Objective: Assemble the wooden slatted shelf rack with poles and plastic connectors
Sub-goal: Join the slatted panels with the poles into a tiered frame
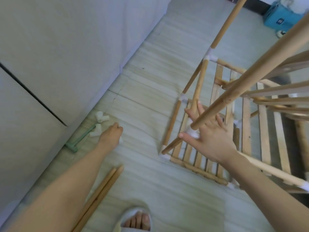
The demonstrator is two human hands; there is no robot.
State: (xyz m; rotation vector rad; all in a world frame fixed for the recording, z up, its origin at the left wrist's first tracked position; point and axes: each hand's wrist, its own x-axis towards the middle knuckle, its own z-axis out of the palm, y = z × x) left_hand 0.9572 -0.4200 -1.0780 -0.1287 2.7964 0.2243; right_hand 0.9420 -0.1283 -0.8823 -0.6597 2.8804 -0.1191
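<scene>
The partly built rack of wooden poles, white plastic connectors and slatted shelves stands on the floor at the right. My right hand is spread flat, its palm and thumb against a white connector where a long sloping pole ends. My left hand reaches to the floor by the wall, fingers curled, with a bit of white plastic showing under the palm. Two loose white connectors lie just beyond it. A lower slatted shelf lies under my right hand.
A green T-shaped tool lies along the wall base. Two loose poles lie on the floor beside my left forearm. My foot in a white slipper is at the bottom edge. A blue box stands at the far right.
</scene>
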